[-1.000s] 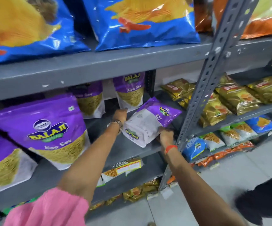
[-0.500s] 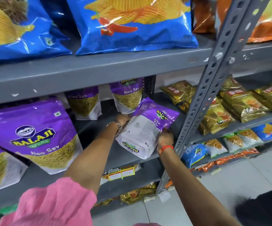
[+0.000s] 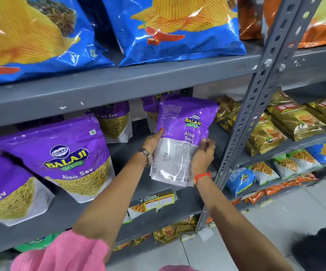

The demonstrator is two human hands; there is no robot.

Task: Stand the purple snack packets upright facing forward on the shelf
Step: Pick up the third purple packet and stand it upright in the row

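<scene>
I hold a purple and white snack packet (image 3: 183,137) nearly upright over the grey middle shelf (image 3: 131,190), its printed back side toward me. My left hand (image 3: 153,142) grips its left edge, and my right hand (image 3: 204,155) grips its lower right side. Two large purple packets stand at the left front, one in full view (image 3: 64,155) and one cut off by the frame edge (image 3: 3,190). Two more purple packets stand at the back, one to the left (image 3: 115,122) and one (image 3: 152,108) partly hidden behind the held packet.
A perforated grey upright post (image 3: 256,106) rises just right of my right hand. Blue chip bags (image 3: 177,30) fill the shelf above. Gold packets (image 3: 265,132) lie on the shelves to the right. A price label (image 3: 156,201) hangs on the shelf edge below.
The held packet has turned from lying tilted, top to the right, to nearly upright. Both hands rose with it and shifted to its sides.
</scene>
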